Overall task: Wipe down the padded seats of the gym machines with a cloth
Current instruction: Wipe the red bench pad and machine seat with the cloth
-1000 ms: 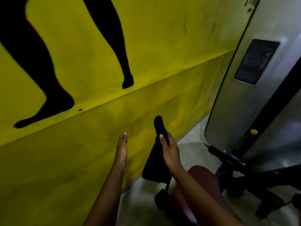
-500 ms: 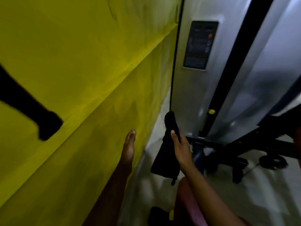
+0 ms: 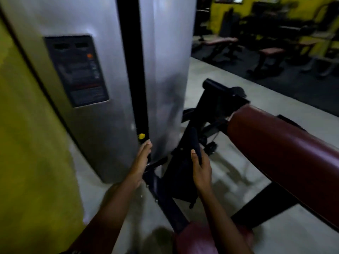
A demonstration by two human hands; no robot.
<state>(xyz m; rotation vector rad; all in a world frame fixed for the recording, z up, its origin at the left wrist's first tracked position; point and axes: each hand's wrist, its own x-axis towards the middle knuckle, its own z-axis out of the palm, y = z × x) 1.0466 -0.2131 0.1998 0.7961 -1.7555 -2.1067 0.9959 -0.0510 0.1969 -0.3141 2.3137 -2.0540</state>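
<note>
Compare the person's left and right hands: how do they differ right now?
The left hand holds nothing, fingers straight; the right hand grips the dark cloth, thumb pressed on it. The left hand reaches out beside the silver housing, while the right hand sits nearer the maroon padded seat. Both are held out in front, and neither touches the seat.
</note>
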